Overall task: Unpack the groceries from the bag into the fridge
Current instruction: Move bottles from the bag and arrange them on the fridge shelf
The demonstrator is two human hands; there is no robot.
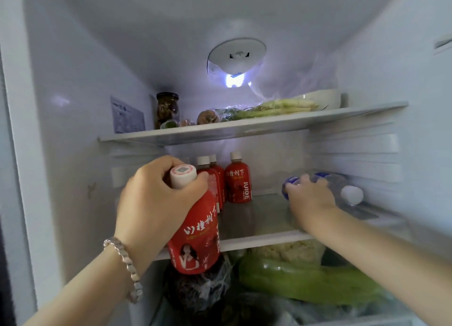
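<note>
My left hand (156, 196) grips a red juice bottle (198, 240) by its neck, just under the white cap, and holds it in front of the edge of the middle fridge shelf (264, 239). Three more red juice bottles (238, 181) stand upright at the back left of that shelf. My right hand (309, 196) reaches onto the right side of the shelf and rests on clear water bottles (342, 188) with blue labels that lie on their sides. The bag is out of view.
The upper shelf (244, 127) carries a dark jar (167, 109), wrapped green stalks (276, 108) and a white bowl (320, 98). Below the middle shelf lie a long green vegetable (305, 281), a cauliflower (286, 251) and a dark netted bundle (195, 291).
</note>
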